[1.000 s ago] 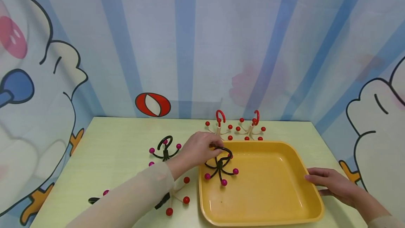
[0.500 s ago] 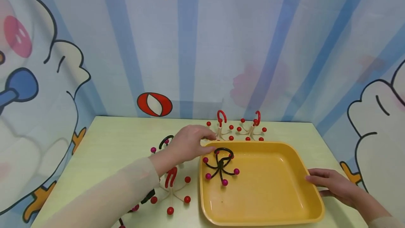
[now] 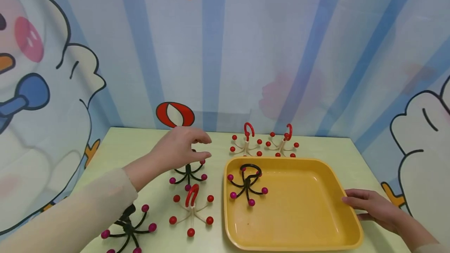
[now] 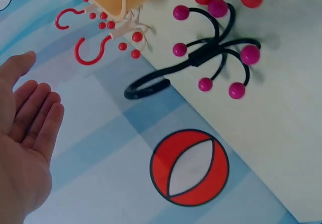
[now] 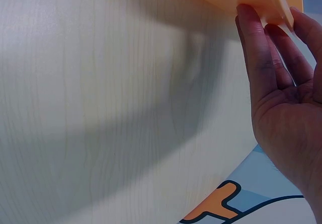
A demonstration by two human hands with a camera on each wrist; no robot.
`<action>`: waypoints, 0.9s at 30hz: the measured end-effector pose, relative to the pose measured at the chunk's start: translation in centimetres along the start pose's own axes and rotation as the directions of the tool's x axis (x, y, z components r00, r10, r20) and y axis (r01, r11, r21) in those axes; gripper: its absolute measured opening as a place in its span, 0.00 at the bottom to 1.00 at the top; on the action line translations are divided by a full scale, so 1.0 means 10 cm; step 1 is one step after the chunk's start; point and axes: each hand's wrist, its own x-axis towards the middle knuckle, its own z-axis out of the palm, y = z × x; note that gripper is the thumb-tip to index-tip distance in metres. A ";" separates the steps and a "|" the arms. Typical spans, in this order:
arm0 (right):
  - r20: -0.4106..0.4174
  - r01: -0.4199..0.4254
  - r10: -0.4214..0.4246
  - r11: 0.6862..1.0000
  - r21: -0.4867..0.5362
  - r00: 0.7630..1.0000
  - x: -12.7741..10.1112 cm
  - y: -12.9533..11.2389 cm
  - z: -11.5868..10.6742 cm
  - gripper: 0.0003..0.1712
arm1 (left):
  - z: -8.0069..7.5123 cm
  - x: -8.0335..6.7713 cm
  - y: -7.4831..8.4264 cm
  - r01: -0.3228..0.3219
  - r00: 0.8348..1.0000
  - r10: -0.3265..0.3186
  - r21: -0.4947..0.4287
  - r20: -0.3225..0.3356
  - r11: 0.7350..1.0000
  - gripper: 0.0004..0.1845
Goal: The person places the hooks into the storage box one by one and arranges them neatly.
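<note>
The yellow tray (image 3: 348, 214) at lower right looks like smooth, slightly glossy plastic. The table (image 3: 140, 147) shows a pale, matt wood-grain finish. The black hook (image 3: 188, 173) at centre seems matt-coated wire, its magenta ball tips shiny. The backdrop (image 3: 225, 50) across the top looks like printed matt sheet. The sleeve (image 3: 88, 210) at lower left looks like thin, soft cloth.

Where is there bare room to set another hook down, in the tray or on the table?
Most of the yellow tray is bare: only one black hook sits in its near-left corner. The far-left table corner is free too. It is crowded left of the tray, around the left hand, and behind the tray by two red hooks.
</note>
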 end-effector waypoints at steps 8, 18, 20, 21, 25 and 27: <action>0.005 -0.003 0.003 1.000 0.010 1.000 -0.01 0.02 0.00 0.34 | -0.12 -0.22 -0.19 0.067 0.997 -0.068 0.024 0.049 0.997 0.17; 0.009 0.003 -0.003 1.000 0.007 1.000 -0.02 0.01 0.00 0.33 | -0.36 -0.66 -0.39 0.126 0.989 -0.127 0.024 0.078 0.992 0.22; 0.009 0.004 -0.004 1.000 0.003 1.000 -0.02 0.00 0.00 0.33 | -0.40 -0.76 -0.42 0.136 0.987 -0.137 0.015 0.082 0.991 0.23; 0.007 0.003 -0.003 1.000 0.002 1.000 -0.02 0.00 0.00 0.33 | -0.42 -0.80 -0.44 0.141 0.986 -0.141 0.011 0.083 0.990 0.24; 0.007 0.001 -0.001 1.000 0.004 1.000 -0.01 0.01 0.00 0.33 | -0.44 -1.00 -0.53 0.161 0.984 -0.160 -0.006 0.079 0.987 0.25; 0.010 0.003 -0.003 1.000 0.007 1.000 0.00 0.01 -0.01 0.33 | -0.44 -1.11 -0.57 0.171 0.983 -0.169 -0.017 0.076 0.985 0.26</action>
